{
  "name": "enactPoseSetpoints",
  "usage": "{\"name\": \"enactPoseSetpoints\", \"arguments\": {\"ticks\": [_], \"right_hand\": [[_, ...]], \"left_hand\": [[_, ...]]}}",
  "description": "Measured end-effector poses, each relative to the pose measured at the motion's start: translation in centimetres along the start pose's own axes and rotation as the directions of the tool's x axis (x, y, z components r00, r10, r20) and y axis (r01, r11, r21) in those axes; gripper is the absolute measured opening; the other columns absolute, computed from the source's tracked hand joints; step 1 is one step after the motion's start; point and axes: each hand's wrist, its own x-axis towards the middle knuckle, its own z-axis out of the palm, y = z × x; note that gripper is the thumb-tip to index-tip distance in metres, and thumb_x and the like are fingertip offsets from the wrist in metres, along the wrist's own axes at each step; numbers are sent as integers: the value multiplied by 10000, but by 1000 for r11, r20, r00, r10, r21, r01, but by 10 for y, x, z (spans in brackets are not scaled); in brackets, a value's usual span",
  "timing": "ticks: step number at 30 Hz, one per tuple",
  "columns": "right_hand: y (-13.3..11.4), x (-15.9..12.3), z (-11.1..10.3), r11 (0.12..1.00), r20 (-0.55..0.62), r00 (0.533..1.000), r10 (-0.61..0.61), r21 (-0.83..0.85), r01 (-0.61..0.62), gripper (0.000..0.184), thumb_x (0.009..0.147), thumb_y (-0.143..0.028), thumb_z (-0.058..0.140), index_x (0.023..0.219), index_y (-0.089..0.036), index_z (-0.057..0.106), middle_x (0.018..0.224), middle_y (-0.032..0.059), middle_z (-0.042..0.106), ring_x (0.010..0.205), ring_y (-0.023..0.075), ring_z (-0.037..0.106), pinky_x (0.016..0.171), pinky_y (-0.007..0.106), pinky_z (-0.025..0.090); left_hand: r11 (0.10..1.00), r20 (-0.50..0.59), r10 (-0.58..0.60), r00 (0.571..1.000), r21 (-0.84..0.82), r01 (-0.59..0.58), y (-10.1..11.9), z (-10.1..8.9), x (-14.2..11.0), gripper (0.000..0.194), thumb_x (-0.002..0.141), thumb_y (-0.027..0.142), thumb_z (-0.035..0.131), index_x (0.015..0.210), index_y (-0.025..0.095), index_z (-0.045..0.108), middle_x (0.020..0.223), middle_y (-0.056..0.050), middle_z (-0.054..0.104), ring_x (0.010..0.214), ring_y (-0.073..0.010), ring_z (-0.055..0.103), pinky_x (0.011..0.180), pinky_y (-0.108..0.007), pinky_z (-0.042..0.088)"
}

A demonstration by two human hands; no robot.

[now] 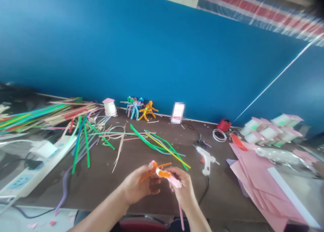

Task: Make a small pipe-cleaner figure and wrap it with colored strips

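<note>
Near the front edge of the dark table, both hands hold a small orange and pink pipe-cleaner figure (164, 173). My left hand (139, 184) pinches its left end, where orange strands stick out past the fingers. On the other side my right hand (183, 188) grips the pink end, and a pink strand hangs down below that palm. Some fingertips are hidden behind the figure. Just beyond the hands lie loose green, yellow and pale blue pipe cleaners (162, 145). A white hot glue gun (207, 160) rests to the right of my right hand.
Bundled pipe cleaners (63, 115) and a white power strip (35, 173) occupy the left. Finished-looking pipe-cleaner figures (149, 110) stand by the blue wall. Black scissors (200, 142), pink sheets (255, 171) and several white-and-pink cups (272, 132) lie to the right.
</note>
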Motion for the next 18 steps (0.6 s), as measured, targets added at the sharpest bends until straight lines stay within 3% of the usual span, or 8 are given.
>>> {"name": "enactPoseSetpoints", "arguments": {"ticks": [2,5,9,14,18], "right_hand": [[-2,0,-2,999,39,999,-33,3,33,184,735,-346,604,722,-174,669,573,4,593,496,112,521,456,204,398],[-4,0,-5,996,47,996,-81,-32,83,170,737,-340,612,732,-179,665,689,39,648,623,152,587,553,234,454],[1,0,-5,999,-2,1000,-4,43,4,212,694,-376,649,752,-174,617,586,-8,597,399,72,460,372,180,346],[5,-2,8,959,10,989,145,244,-143,315,620,-446,689,617,-171,537,375,-81,407,309,37,307,317,161,224],[2,-7,19,949,-28,987,155,281,-141,375,587,-502,692,561,-169,522,355,-82,357,314,37,269,314,175,206]], "left_hand": [[997,10,-64,998,45,64,2,2,-1,290,692,428,619,796,158,593,726,-27,626,704,-160,581,671,-321,437],[986,-24,-89,996,136,92,3,5,-2,259,609,289,715,780,155,573,680,4,616,626,-134,569,637,-292,425],[986,-80,-33,996,158,45,0,11,-1,270,546,172,732,732,156,536,678,15,607,599,-122,556,631,-284,421],[960,-115,149,982,256,-116,-8,19,0,225,592,241,716,656,141,525,621,15,564,624,-119,533,626,-245,407],[870,-156,374,914,401,-288,-14,19,1,235,628,299,700,612,145,522,592,28,546,609,-101,502,635,-217,386]]}}
